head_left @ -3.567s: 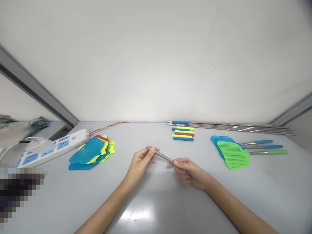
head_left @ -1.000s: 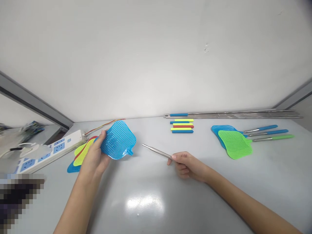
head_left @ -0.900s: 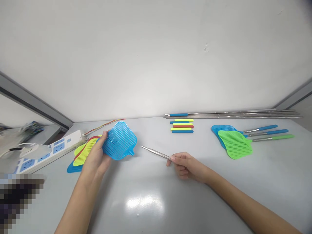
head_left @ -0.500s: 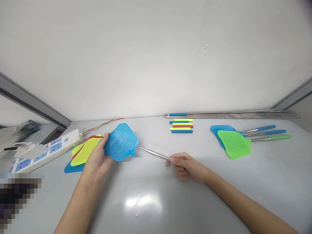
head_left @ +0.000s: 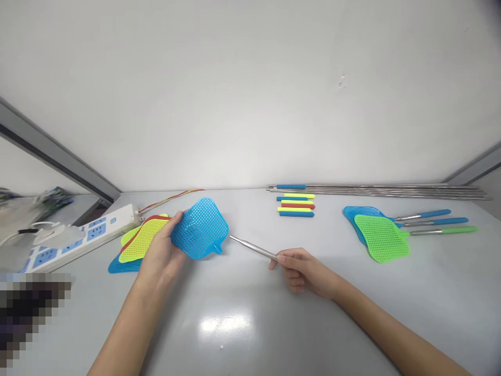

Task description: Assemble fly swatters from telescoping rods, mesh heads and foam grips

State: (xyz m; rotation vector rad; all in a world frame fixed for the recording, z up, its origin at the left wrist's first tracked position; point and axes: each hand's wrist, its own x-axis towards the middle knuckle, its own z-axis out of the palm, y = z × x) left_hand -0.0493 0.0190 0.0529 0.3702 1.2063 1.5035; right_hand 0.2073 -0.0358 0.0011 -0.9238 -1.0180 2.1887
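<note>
My left hand (head_left: 160, 256) grips a blue mesh swatter head (head_left: 201, 228) by its left edge and holds it above the table, its short socket pointing right. My right hand (head_left: 303, 269) pinches a thin metal rod (head_left: 252, 246) whose free tip points left toward that socket, a small gap apart. Under my left hand lies a pile of yellow, red and blue swatter heads (head_left: 136, 243).
A white power strip (head_left: 78, 237) with a red-yellow wire lies at the left. Coloured handle sleeves (head_left: 296, 204) sit mid-back, long metal rods (head_left: 391, 190) along the wall, and finished blue and green swatters (head_left: 381, 235) at the right.
My left hand let go of the rod, took a blue swatter head from the pile and brought it rightward toward the rod's tip. My right hand kept hold of the rod.
</note>
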